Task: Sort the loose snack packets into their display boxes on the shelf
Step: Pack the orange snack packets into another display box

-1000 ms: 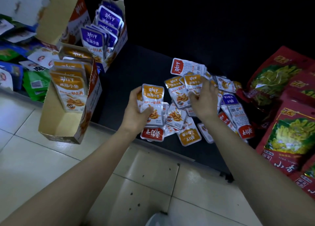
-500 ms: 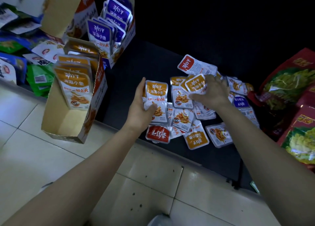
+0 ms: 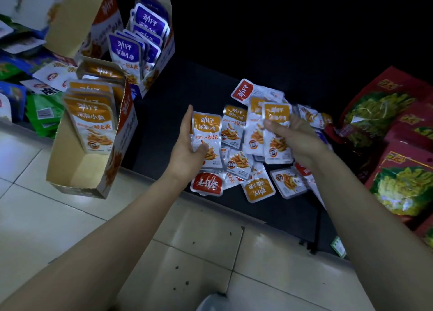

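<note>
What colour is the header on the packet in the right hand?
Orange, on the packet the right hand holds; head view.

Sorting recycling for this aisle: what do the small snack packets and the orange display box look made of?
The packets look like glossy metallised plastic film: their silvery borders glare and crinkle. The box looks like cardboard, matte plain brown inside and printed outside, with a jagged torn edge; whether the print is coated cannot be told.

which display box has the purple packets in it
The rear box, farther back on the shelf, holds purple packets; the nearer box holds orange packets.
</note>
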`<state>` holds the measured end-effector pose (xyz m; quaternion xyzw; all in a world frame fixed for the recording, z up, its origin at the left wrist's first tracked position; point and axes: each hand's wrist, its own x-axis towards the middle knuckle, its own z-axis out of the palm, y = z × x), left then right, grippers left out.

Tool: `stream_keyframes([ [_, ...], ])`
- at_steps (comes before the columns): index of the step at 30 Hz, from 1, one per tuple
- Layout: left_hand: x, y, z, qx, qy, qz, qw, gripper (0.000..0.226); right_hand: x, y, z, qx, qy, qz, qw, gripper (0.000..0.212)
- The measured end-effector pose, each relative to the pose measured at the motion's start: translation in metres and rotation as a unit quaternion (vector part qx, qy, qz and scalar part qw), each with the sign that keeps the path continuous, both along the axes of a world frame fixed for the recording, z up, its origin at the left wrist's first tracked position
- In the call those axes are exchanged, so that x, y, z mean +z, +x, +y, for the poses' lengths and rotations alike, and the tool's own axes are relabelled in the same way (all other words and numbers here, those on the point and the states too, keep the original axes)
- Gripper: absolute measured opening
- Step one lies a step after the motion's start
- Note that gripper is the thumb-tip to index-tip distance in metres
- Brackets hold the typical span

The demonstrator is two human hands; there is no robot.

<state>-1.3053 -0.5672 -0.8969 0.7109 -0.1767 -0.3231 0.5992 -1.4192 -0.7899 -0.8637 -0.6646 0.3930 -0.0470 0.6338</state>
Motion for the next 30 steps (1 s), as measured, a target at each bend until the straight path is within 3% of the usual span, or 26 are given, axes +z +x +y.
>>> stream_keyframes([
  [1,0.002,-0.003,-0.002,-0.008,0.001,0.004,1.0,0.08,0.002,-0.001,0.008,0.025,0.016,-0.003,1.0,0.044],
  [3,0.007,-0.01,-0.005,-0.024,-0.002,0.016,1.0,0.077,0.001,0.0,0.027,0.055,0.037,0.006,0.998,0.04],
  [9,0.019,-0.022,-0.001,-0.041,-0.033,0.021,0.998,0.07,-0.008,0.015,0.079,0.029,0.082,-0.024,0.996,0.088],
  [11,0.024,-0.021,0.004,-0.017,-0.044,0.029,0.998,0.064,-0.007,0.02,0.09,0.02,0.088,-0.049,0.995,0.093],
  [12,0.027,-0.02,0.006,0.003,-0.049,0.034,0.998,0.061,-0.007,0.022,0.094,0.021,0.092,-0.055,0.994,0.09],
  [15,0.035,-0.02,0.009,0.059,-0.04,0.048,0.996,0.062,-0.002,0.032,0.109,0.045,0.054,-0.075,0.995,0.053],
  [18,0.039,-0.019,0.011,0.061,-0.003,0.026,0.998,0.08,0.004,0.041,0.12,0.07,0.06,-0.068,0.993,0.044],
  [23,0.039,-0.011,0.018,0.033,0.081,0.032,0.996,0.045,0.003,0.045,0.12,0.028,0.217,-0.056,0.974,0.008],
  [26,0.044,-0.014,0.02,0.007,0.088,0.039,0.995,0.047,0.007,0.04,0.119,0.036,0.242,-0.078,0.966,0.015],
  [30,0.066,-0.007,0.02,-0.033,0.115,0.017,0.993,0.04,0.019,0.04,0.121,0.054,0.203,-0.099,0.973,0.028],
])
